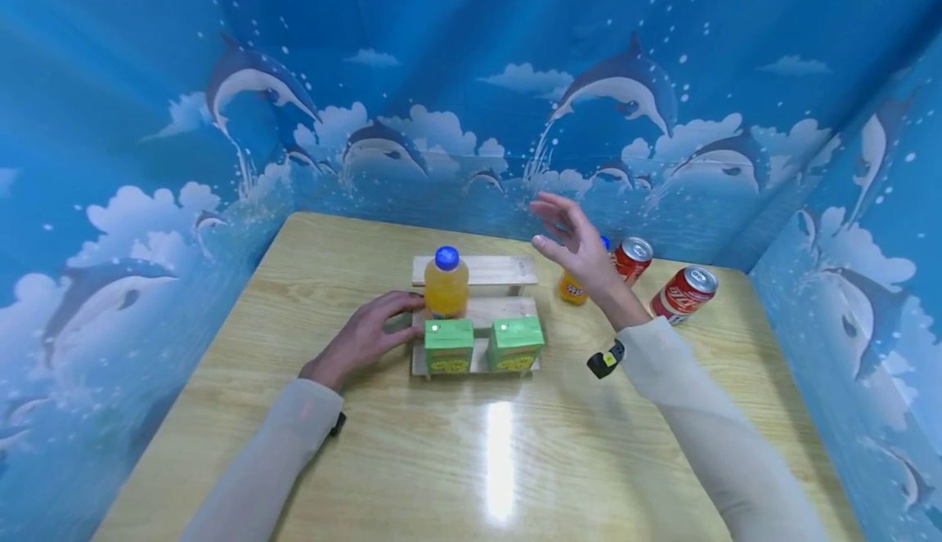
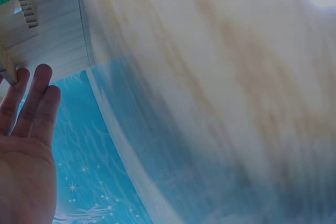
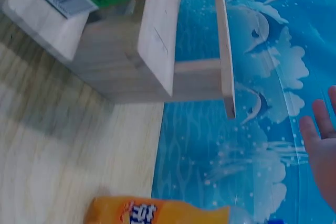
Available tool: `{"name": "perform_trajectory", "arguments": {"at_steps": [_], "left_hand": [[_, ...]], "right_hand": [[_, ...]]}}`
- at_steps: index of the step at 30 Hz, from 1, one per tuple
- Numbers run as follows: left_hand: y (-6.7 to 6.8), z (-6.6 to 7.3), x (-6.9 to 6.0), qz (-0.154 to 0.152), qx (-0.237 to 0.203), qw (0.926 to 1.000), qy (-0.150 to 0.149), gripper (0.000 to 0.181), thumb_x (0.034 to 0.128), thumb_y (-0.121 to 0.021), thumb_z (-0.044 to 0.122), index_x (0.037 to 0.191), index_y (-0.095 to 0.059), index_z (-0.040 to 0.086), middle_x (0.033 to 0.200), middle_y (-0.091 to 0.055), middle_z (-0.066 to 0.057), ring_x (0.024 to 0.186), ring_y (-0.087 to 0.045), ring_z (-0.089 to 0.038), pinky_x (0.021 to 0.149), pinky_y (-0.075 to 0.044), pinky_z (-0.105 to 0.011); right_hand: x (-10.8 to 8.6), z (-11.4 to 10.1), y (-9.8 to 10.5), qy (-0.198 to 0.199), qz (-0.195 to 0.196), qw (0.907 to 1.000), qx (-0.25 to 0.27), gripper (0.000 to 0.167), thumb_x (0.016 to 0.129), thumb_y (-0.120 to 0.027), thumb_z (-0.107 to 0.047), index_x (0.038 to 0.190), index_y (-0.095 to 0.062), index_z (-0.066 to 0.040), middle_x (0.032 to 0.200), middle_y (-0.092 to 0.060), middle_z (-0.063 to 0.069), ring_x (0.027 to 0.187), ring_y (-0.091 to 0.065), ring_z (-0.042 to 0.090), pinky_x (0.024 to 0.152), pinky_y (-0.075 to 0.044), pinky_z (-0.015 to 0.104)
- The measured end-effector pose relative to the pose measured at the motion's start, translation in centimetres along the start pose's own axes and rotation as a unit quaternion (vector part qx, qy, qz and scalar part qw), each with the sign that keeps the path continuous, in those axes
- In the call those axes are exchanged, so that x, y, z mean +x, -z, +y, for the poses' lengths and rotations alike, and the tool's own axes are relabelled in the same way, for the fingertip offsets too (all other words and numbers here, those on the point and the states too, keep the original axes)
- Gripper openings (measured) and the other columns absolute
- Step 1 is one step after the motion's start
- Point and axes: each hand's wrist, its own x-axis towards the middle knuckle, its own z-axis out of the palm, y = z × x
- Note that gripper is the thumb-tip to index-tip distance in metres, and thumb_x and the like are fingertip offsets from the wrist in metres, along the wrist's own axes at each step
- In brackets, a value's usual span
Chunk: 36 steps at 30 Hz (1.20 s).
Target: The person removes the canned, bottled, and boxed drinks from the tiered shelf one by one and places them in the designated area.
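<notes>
My left hand is at the left side of a three-tier wooden rack. In the left wrist view its fairly straight fingers reach the rack's edge. A bottle of orange drink with a blue cap stands upright on the middle tier, just beyond that hand. Two green drink cartons, the left carton and the right carton, sit on the lowest tier. My right hand is raised in the air with nothing in it, fingers spread loosely. It partly hides a second orange drink bottle, right of the rack.
Two red soda cans, one can at the back and another can nearer the right edge, stand on the wooden table. A blue dolphin-print curtain encloses the table's back and sides.
</notes>
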Motion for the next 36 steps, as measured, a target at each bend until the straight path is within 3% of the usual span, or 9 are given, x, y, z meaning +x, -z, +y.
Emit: {"name": "perform_trajectory", "arguments": {"at_steps": [10,18,22,27,36], "left_hand": [[0.1,0.1,0.1,0.003,0.002,0.9999,-0.01,0.053,0.1009,-0.079,0.037,0.15,-0.066,0.021,0.159,-0.061,-0.005,0.151,-0.054,-0.033,0.126,-0.044,-0.061],[0.1,0.1,0.2,-0.001,0.004,0.9999,-0.01,0.053,0.1011,-0.079,0.038,0.15,-0.065,0.022,0.159,-0.061,-0.004,0.151,-0.054,-0.033,0.126,-0.043,-0.061],[0.1,0.1,0.2,-0.002,0.004,1.0,-0.005,0.054,0.101,-0.079,0.039,0.15,-0.065,0.022,0.159,-0.06,-0.005,0.151,-0.053,-0.034,0.127,-0.043,-0.062],[0.1,0.1,0.2,-0.004,0.004,0.9999,0.008,0.053,0.1013,-0.079,0.039,0.15,-0.066,0.023,0.16,-0.06,-0.005,0.151,-0.053,-0.033,0.127,-0.042,-0.062],[0.0,-0.2,0.2,-0.005,0.001,1.0,0.006,0.052,0.1019,-0.078,0.039,0.15,-0.066,0.024,0.158,-0.061,-0.003,0.15,-0.055,-0.032,0.127,-0.043,-0.061]], "right_hand": [[0.1,0.3,-2.8,-0.024,-0.076,0.9968,0.004,0.077,0.103,-0.07,-0.011,0.171,-0.033,-0.02,0.169,-0.045,0.012,0.158,-0.042,0.034,0.134,-0.033,0.056],[0.3,0.8,-4.8,-0.04,-0.131,0.9905,0.007,0.085,0.103,-0.077,-0.031,0.173,-0.028,-0.028,0.171,-0.043,0.007,0.16,-0.04,0.03,0.134,-0.033,0.057],[0.5,1.0,-5.7,-0.041,-0.148,0.9881,0.004,0.087,0.103,-0.077,-0.025,0.173,-0.026,-0.03,0.172,-0.041,0.01,0.16,-0.04,0.031,0.134,-0.035,0.056],[0.6,1.1,-6.6,-0.046,-0.169,0.9844,0.004,0.095,0.099,-0.082,-0.04,0.174,-0.025,-0.027,0.173,-0.04,0.013,0.161,-0.039,0.031,0.134,-0.033,0.058],[0.8,1.3,-7.8,-0.062,-0.195,0.9787,-0.004,0.093,0.099,-0.08,-0.023,0.174,-0.024,-0.034,0.17,-0.045,0.003,0.157,-0.045,0.026,0.133,-0.037,0.055]]}}
